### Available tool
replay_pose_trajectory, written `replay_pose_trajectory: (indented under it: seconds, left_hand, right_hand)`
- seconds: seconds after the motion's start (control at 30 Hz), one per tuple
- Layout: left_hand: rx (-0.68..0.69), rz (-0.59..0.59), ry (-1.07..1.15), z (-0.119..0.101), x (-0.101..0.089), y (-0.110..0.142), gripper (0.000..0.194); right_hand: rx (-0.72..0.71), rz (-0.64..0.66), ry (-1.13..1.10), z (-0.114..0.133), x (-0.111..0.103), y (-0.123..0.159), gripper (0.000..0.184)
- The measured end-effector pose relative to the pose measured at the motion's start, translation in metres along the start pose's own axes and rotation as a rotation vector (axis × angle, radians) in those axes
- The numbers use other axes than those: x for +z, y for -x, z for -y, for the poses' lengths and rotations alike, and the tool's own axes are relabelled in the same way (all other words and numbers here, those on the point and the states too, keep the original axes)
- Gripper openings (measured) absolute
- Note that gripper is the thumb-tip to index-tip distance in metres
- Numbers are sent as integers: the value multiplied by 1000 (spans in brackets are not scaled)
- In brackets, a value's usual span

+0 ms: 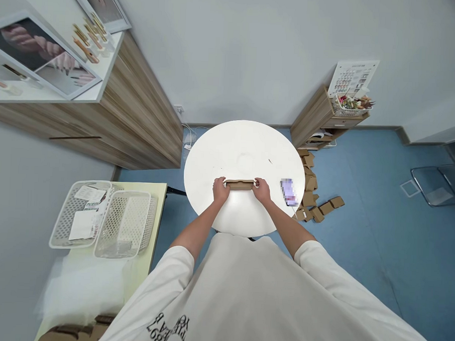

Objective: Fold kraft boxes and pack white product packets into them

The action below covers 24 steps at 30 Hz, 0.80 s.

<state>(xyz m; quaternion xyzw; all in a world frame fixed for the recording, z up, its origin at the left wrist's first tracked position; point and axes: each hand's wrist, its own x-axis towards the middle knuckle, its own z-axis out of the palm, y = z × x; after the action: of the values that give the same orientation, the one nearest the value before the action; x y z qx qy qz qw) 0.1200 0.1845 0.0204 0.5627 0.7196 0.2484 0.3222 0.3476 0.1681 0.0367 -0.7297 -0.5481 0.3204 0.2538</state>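
The box [240, 185] lies over the near half of the white table [243, 146], between the two hands. The left hand [220, 190] has thumb and fingers pinched on its left end, the right hand [262, 190] likewise on its right, so the box's middle is free of both grips. A phone [288, 192] lies right of the right hand; cartons [308, 199] lie on the floor beyond the table's right edge.

Left grip [220, 189] and right grip [262, 189] hold a cardboard box [240, 185] between them at a white table [224, 145].

Matt cardbd box [240, 186] on smooth tbl [243, 146]
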Motion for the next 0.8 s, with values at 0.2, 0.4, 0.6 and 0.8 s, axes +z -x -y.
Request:
replay_pose_trajectory:
  seconds: [0.2, 0.4, 0.6, 0.8]
  left_hand:
    - [72, 13, -105, -4, -3, 4, 31]
    - [127, 50, -108, -8, -8, 6, 32]
    - [148, 84, 1, -6, -10, 6, 40]
    - [240, 122, -60, -7, -16, 10, 42]
  right_hand:
    - [-42, 24, 39, 2, 0, 2, 37]
    - [-110, 56, 146, 1, 1, 3, 40]
    - [-163, 104, 248, 5, -2, 3, 47]
    - [-218, 129, 335, 6, -4, 3, 47]
